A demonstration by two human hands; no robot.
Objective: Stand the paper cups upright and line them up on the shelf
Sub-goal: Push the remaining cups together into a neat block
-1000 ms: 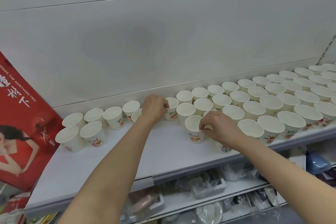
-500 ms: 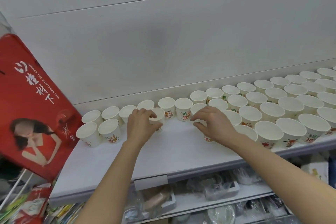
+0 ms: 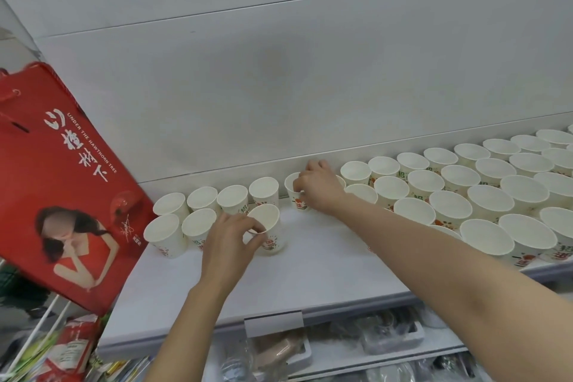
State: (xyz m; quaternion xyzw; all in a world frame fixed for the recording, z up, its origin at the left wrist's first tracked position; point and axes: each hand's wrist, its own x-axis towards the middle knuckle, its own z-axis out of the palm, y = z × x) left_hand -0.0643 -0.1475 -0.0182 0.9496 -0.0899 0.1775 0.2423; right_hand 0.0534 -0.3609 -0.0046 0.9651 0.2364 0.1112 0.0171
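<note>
The left hand [image 3: 229,242] has a narrow grip on a paper cup [image 3: 267,228]: thumb and fingers pinch its near rim. That cup stands upright in the front row, just right of two other front-row cups [image 3: 183,231] at the left end of the shelf [image 3: 325,276].

Farther back, the right hand [image 3: 316,189] reaches across with its fingers curled over the rim of a back-row cup [image 3: 296,192], holding it from above; this cup stands upright too, near the back wall [image 3: 279,87], just right of a row of four upright cups [image 3: 217,198].

To the right of that hand, many more white paper cups [image 3: 483,192] with red and green print stand upright in several close rows, running off toward the right edge. Between the two groups the front of the white shelf is bare.

A red gift bag [image 3: 59,183] with white lettering and a printed figure leans at the shelf's left end. A blank label holder [image 3: 273,322] sits on the shelf's front edge, and packaged goods [image 3: 310,347] lie on the lower shelf below.
</note>
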